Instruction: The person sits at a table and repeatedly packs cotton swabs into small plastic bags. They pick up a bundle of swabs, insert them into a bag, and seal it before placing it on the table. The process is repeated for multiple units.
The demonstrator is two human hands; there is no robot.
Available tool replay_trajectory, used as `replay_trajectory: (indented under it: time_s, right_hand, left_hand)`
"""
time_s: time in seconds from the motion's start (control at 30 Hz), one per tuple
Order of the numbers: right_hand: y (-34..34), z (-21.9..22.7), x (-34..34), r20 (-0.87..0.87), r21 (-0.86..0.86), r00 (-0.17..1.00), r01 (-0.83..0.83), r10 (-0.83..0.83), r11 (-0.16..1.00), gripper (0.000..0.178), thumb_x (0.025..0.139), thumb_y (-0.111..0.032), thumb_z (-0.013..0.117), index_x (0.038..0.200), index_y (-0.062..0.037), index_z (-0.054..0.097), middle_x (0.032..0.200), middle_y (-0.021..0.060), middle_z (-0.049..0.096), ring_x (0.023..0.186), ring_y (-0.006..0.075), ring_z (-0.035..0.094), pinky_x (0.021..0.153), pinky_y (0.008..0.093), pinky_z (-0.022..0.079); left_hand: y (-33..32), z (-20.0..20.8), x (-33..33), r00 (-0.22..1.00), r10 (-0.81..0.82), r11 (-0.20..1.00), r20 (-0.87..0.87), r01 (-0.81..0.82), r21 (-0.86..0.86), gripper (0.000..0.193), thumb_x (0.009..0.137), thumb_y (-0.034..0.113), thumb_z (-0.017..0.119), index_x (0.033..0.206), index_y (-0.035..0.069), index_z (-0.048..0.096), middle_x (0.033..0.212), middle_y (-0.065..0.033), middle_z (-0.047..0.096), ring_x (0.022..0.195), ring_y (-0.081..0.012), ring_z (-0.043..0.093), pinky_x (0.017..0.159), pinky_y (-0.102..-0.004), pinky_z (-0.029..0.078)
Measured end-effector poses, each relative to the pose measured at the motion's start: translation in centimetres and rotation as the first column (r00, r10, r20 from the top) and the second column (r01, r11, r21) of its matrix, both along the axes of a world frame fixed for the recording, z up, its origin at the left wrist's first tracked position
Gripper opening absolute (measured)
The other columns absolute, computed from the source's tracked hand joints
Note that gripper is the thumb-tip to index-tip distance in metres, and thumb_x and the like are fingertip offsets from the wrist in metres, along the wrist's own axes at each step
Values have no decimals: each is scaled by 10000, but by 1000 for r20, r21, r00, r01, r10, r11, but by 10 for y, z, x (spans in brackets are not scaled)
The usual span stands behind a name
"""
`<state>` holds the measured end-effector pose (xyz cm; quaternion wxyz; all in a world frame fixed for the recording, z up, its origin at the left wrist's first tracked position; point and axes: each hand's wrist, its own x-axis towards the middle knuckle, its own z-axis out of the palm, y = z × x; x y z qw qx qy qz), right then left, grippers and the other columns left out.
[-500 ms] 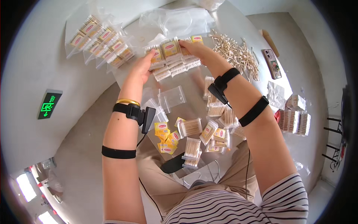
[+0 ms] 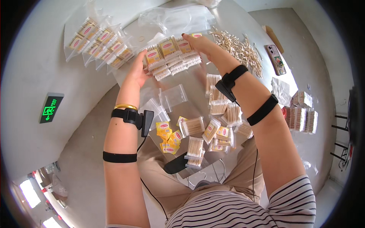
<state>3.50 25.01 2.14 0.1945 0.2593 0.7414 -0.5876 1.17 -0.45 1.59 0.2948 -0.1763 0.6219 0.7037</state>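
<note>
Several clear packs of cotton swabs point(image 2: 167, 47) with yellow cards stand in rows at the far side of the table, stacked over further packs. My left hand point(image 2: 138, 73) grips their left end, its thumb at the edge of the end pack and its other fingers partly hidden. At the right end my right hand point(image 2: 203, 45) holds the row, fingers at the top of the last pack. Nearer to me lie empty zip bags point(image 2: 173, 98), a small pile of yellow cards point(image 2: 169, 140) and loose filled swab packs point(image 2: 195, 147).
Loose cotton swabs point(image 2: 237, 49) are heaped at the far right, beside a phone point(image 2: 275, 60). Bagged swab packs point(image 2: 99, 41) stand at the far left. Clear plastic bags point(image 2: 176, 19) lie at the back. More stacked packs point(image 2: 300, 119) are off to the right.
My left thumb has shifted from the front of the end pack to its edge. My right hand has moved slightly farther along the row's top, and more of the cards shows.
</note>
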Motion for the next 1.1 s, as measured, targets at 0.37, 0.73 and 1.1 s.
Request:
replay_trajectory:
  time_s: [0.37, 0.73, 1.1]
  right_hand:
    - [15, 11, 35, -97, 2, 994, -49, 49, 999, 906, 932, -648, 580, 1522, 21, 415, 1546, 302, 418, 1503, 417, 298, 1159, 509, 316]
    - [-11, 0, 47, -371, 903, 497, -3, 784, 429, 1053, 711, -260, 896, 1584, -300, 310, 1609, 126, 349, 1470, 419, 327, 1197, 534, 330]
    - [10, -6, 28, -418, 856, 468, -84, 779, 510, 910, 717, -189, 885, 1507, -202, 432, 1481, 52, 508, 1375, 352, 465, 1161, 470, 389]
  left_hand:
    - [-16, -20, 14, 994, -90, 996, -58, 90, 7, 974, 889, 700, 602, 1546, 36, 324, 1489, -175, 457, 1339, -301, 461, 1093, -507, 352]
    - [13, 25, -20, 770, -406, 845, -491, 112, -523, 813, 875, 622, 710, 1470, 99, 525, 1537, -201, 441, 1425, -332, 424, 1147, -454, 361]
    - [29, 12, -30, 783, -450, 842, -430, 212, -497, 576, 872, 435, 807, 1261, 38, 654, 1176, -126, 689, 1088, -224, 662, 933, -348, 542]
